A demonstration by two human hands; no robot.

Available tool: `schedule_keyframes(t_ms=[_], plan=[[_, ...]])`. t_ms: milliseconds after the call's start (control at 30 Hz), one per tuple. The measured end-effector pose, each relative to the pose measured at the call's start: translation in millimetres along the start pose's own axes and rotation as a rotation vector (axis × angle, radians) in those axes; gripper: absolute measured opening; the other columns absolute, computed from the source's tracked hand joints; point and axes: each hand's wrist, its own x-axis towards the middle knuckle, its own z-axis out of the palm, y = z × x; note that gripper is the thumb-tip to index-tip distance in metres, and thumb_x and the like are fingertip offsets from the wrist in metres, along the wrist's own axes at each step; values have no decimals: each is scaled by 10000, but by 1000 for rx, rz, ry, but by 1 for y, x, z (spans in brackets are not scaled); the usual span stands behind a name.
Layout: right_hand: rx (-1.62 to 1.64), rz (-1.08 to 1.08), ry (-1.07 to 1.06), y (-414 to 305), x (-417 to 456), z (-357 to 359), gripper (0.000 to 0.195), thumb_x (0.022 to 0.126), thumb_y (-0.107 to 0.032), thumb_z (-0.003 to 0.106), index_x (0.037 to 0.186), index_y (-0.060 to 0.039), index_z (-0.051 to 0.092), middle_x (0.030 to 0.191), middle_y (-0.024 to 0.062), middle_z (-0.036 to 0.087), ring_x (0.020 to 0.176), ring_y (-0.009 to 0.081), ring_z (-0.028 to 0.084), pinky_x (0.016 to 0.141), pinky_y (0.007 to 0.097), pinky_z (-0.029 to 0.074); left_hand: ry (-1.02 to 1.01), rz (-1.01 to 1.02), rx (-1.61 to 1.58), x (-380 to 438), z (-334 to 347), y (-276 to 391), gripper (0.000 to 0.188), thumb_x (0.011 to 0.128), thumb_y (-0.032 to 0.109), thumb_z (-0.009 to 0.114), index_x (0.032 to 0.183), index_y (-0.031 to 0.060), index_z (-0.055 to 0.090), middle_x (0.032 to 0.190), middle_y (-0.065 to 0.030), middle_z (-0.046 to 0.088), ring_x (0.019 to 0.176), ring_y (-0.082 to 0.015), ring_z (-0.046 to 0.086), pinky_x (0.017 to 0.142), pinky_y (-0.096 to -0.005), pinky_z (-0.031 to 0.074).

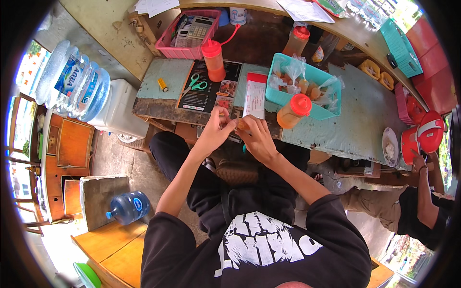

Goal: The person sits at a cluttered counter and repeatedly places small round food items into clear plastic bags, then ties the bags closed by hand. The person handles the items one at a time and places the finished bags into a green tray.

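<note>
Near the front edge of the table, my right hand (257, 138) grips a small orange-brown packet (243, 124), which looks like a plastic bag of sauce. My left hand (218, 131) meets it from the other side, thumb and fingertips pinching its end. Fingers cover much of the packet. Beyond my hands lie a printed menu sheet (200, 95), green-handled scissors (198, 85) and a notepad (254, 99) with a red top. A turquoise basket (272, 86) holds several knotted bags of orange sauce. In front of it stands a squeeze bottle (290, 117) with a red lid.
A red sauce bottle (215, 63) stands on the menu. Behind it, a pink basket (164, 46) contains calculators. A yellow lighter (162, 85) lies to the left. At far right, a person (419, 208) reaches toward a red rice cooker (410, 145) beside a bowl (390, 147).
</note>
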Motion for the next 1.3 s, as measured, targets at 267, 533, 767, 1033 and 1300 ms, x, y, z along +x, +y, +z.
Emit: schedule_keyframes(t_ms=[267, 533, 767, 1033, 1300], plan=[[-21, -34, 55, -4, 0, -6, 250, 827, -142, 718, 1057, -46, 705, 1295, 97, 512, 1165, 285, 541, 888, 430, 446, -2, 101, -94, 2, 8, 2, 427, 872, -32, 647, 1112, 93, 316, 853, -19, 533, 809, -74, 517, 752, -240, 442], [32, -19, 45, 0, 3, -16, 206, 797, -115, 746, 991, -61, 703, 1245, 72, 568, 1136, 258, 569, 898, 416, 452, 69, 424, 254, 0, 12, -8, 347, 839, -53, 650, 1028, 64, 384, 856, -43, 548, 803, -106, 541, 823, -287, 480], [376, 105, 6, 15, -2, -5, 187, 773, -71, 769, 943, -42, 697, 1186, 79, 625, 1082, 274, 607, 897, 383, 508, 27, 473, 441, -7, 8, -6, 293, 867, -9, 655, 1058, 43, 439, 882, -103, 579, 843, -242, 616, 795, -349, 487], [410, 251, 67, 15, 1, 6, 169, 781, -70, 780, 921, -24, 697, 1085, 101, 634, 980, 309, 623, 840, 394, 525, 43, 378, 254, 3, 8, -16, 252, 916, 0, 621, 1077, 43, 431, 896, -97, 590, 766, -173, 615, 714, -294, 490], [394, 194, 87, -4, 13, -10, 171, 768, -65, 791, 895, -15, 689, 1023, 105, 612, 955, 322, 610, 819, 426, 507, 131, 173, -362, 2, 18, -23, 195, 966, -11, 557, 1047, 91, 412, 924, -23, 583, 818, -88, 589, 746, -246, 478]])
